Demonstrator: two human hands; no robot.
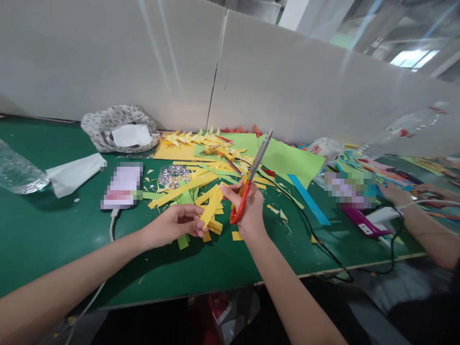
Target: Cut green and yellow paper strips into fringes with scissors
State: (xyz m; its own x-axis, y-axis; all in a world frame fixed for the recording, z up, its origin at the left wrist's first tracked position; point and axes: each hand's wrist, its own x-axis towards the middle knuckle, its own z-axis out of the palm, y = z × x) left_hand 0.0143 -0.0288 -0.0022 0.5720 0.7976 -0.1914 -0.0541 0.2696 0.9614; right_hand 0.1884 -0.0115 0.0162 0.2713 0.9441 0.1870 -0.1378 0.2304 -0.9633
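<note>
My left hand [179,225] pinches the lower end of a yellow paper strip [212,206] between thumb and fingers. The strip's upper end meets the thumb of my right hand [251,211]. That hand also holds red-handled scissors [259,155], their blades closed and pointing up and away. Under and behind both hands lie more yellow strips [187,190] and green strips [183,240]. A small yellow piece [237,235] rests on the green table just below my right hand.
A phone [123,184] with a cable, a patterned cloth bag [120,125] and a plastic bottle [19,172] stand left. Behind are green sheets [287,158] and a yellow glue gun [223,152]. A black cord [309,223] crosses right, near another person's hand [397,194].
</note>
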